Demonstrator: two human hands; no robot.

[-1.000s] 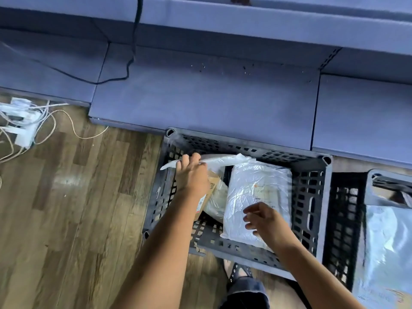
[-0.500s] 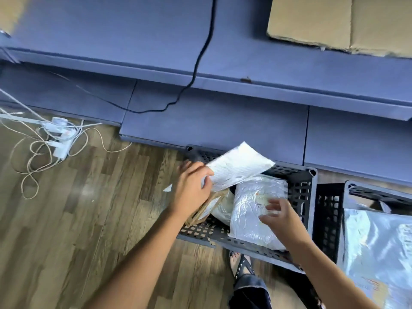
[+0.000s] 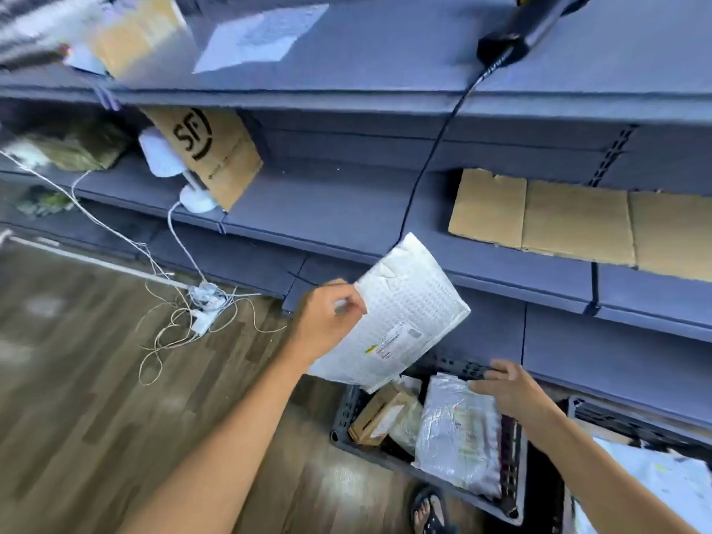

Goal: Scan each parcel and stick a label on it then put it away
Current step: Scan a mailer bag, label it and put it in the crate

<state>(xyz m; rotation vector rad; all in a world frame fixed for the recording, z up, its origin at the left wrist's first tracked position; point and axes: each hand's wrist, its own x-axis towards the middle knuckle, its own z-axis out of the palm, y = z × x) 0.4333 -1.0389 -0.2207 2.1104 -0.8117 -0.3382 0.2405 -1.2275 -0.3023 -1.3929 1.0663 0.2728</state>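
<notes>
1 mailer (image 3: 404, 314) pinched by left hand (image 3: 327, 321), long axis tilted up-right, right hand (image 3: 508, 387) relaxed

- The scanner (image 3: 533, 23) is cut off by the top edge.
- The label (image 3: 393, 341) on the white mailer (image 3: 412, 298) is too small to read.
- The top-left shelf goods (image 3: 127, 36) are blurred.
- The right crate (image 3: 608, 416) runs off-frame.

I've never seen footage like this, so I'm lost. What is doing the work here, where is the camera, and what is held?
There is no machine, only a person's two bare hands. The camera sits on their head, looking down. The left hand pinches a white mailer by its edge, above a dark crate on the floor. The right hand is open over a plastic-wrapped parcel in that crate. Behind are blue shelves with flat cardboard and a black scanner.
</notes>
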